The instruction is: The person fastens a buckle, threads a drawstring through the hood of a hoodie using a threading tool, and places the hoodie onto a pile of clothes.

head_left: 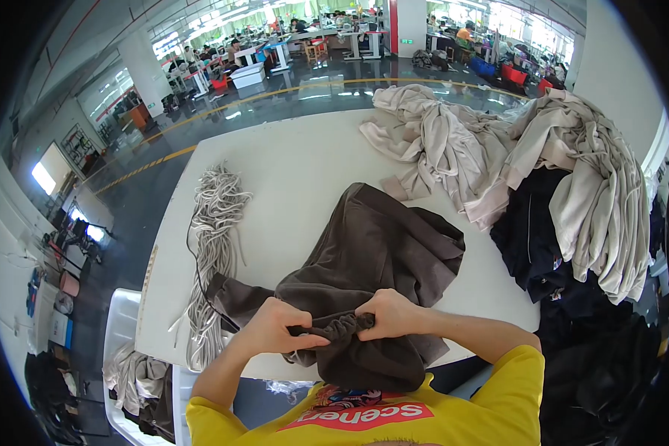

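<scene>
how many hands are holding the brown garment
2. The left hand and the right hand grip the brown garment at either end of its scrunched part. No other hand shows on it, though the cloth could hide something underneath.

We are working in a garment workshop: people are sitting among rows of cluttered white workstations beneath long bright strip lights, and crumpled beige cloth garments and bundled pale grey cords are lying on our broad white table.
</scene>
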Demonstrator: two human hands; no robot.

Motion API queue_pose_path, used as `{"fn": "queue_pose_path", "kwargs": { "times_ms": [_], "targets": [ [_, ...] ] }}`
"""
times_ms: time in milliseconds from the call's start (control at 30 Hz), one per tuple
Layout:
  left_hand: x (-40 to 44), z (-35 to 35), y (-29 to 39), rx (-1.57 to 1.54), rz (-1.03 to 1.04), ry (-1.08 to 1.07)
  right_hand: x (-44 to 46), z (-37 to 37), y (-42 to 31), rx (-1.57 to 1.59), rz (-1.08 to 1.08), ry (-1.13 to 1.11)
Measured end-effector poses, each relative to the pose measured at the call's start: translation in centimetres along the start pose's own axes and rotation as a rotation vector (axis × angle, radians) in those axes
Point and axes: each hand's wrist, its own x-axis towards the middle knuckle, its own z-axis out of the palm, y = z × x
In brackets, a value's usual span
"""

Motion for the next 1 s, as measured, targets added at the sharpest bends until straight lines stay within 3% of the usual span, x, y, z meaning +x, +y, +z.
{"fn": "queue_pose_path", "kwargs": {
  "times_ms": [133, 200, 333, 367, 400, 533, 600, 733, 800, 1000],
  "targets": [
    [0.9, -0.4, 0.0, -0.088, 0.088, 0.005, -1.0, -0.3, 1.0, -0.022, -0.062, 0.071],
    [1.5, -0.1, -0.1, -0.339, -0.018, 0.035, -1.5, -0.4, 2.0, -0.003, -0.08, 0.13],
    [2.4, 0.8, -3.7, -0.412, -0.063, -0.063, -2.3, -1.0, 4.2, 0.148, 0.117, 0.183],
    [2.5, 0.5, -4.1, -0.528, -0.311, -0.112, -2.4, -1.2, 4.1, 0.204, 0.216, 0.161],
    [2.5, 1.5, -5.9, -0.638, -0.373, -0.014, -2.5, -1.5, 3.7, 0.263, 0.318, 0.127],
    [3.8, 1.2, -5.5, -0.763, -0.316, 0.049, -2.6, -1.2, 3.8, 0.242, 0.299, 0.216],
    [3.9, 1.1, -5.6, -0.835, -0.33, 0.034, -2.8, -1.5, 3.5, 0.3, 0.377, 0.143],
    [4.0, 2.5, -4.9, -0.587, -0.359, -0.034, -3.6, -0.5, 4.4, 0.454, 0.459, 0.146],
    [4.4, 4.0, -2.7, -0.241, -0.047, 0.278, -3.8, -0.1, 5.2, 0.48, 0.474, 0.149],
    [4.1, 5.8, -1.0, 0.147, 0.051, 0.338, -3.8, 0.3, 4.7, 0.445, 0.457, 0.135]
  ]
}}
